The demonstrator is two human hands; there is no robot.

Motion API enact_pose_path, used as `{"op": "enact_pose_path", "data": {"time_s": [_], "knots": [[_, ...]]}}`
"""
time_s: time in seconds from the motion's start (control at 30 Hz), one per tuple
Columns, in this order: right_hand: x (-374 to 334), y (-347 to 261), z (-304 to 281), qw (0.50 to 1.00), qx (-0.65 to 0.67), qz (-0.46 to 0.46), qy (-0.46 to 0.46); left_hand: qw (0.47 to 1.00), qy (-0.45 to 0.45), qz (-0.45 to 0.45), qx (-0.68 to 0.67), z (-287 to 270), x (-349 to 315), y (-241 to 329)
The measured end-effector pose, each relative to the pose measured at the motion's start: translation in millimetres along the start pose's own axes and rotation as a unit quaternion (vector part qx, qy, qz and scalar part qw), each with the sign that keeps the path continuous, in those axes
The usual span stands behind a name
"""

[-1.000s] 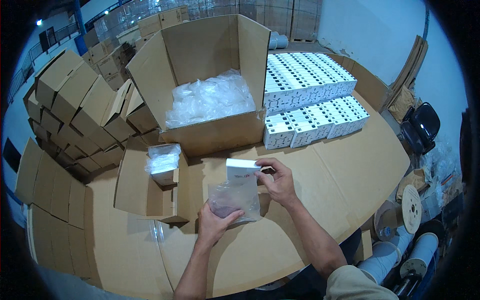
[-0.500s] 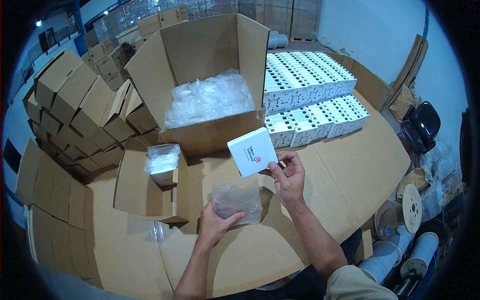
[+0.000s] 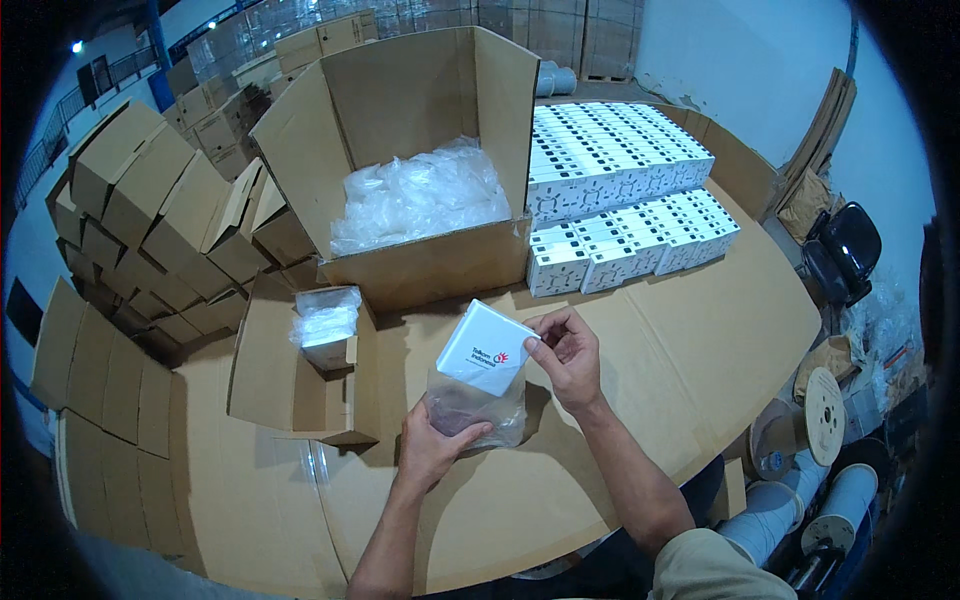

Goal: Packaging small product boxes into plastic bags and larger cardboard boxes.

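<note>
My left hand (image 3: 435,446) grips a clear plastic bag (image 3: 487,422) at its lower left, thumb lying across the front. In my right hand (image 3: 566,362) is a flat white box (image 3: 487,350) with a small red and black print, pinched at its right corner. The box is tilted, and its lower corner is at the mouth of the bag, partly inside it. To the left stands an open small carton (image 3: 270,365) holding several bagged white boxes (image 3: 326,325). Behind my hands, a large open carton (image 3: 420,265) contains a heap of clear plastic bags (image 3: 420,195).
Rows of white boxes (image 3: 620,165) are stacked at the back right of the cardboard-covered table (image 3: 690,350). Brown cartons (image 3: 150,220) pile up at the left. Cable spools (image 3: 825,417) and a black chair (image 3: 845,250) stand beyond the table's right edge.
My right hand has brought the white box down and left from above the bag, so its lower corner is now in the bag's opening. The left hand has barely moved.
</note>
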State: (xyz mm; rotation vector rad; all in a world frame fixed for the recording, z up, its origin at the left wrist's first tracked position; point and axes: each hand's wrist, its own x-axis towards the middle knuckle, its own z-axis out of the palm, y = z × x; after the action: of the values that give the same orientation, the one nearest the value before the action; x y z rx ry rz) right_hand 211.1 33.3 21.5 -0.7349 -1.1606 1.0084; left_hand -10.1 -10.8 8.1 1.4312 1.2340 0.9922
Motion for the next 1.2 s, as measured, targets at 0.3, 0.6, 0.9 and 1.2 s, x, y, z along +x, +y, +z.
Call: {"op": "enact_pose_path", "data": {"time_s": [0.3,0.6,0.9,1.2], "knots": [[1,5,0,1.0,-0.012,-0.002,-0.018,1.0,-0.009,-0.003,-0.027,2,0,0],[-1,9,1,0.991,-0.116,0.024,-0.062,0.998,-0.008,0.002,-0.056,3,0,-2],[0,13,5,0.989,-0.125,0.064,-0.057,0.991,0.063,-0.029,-0.118,6,3,-12],[-3,13,1,0.959,-0.054,0.245,-0.131,0.982,0.107,-0.03,-0.149,8,7,-8]]}}
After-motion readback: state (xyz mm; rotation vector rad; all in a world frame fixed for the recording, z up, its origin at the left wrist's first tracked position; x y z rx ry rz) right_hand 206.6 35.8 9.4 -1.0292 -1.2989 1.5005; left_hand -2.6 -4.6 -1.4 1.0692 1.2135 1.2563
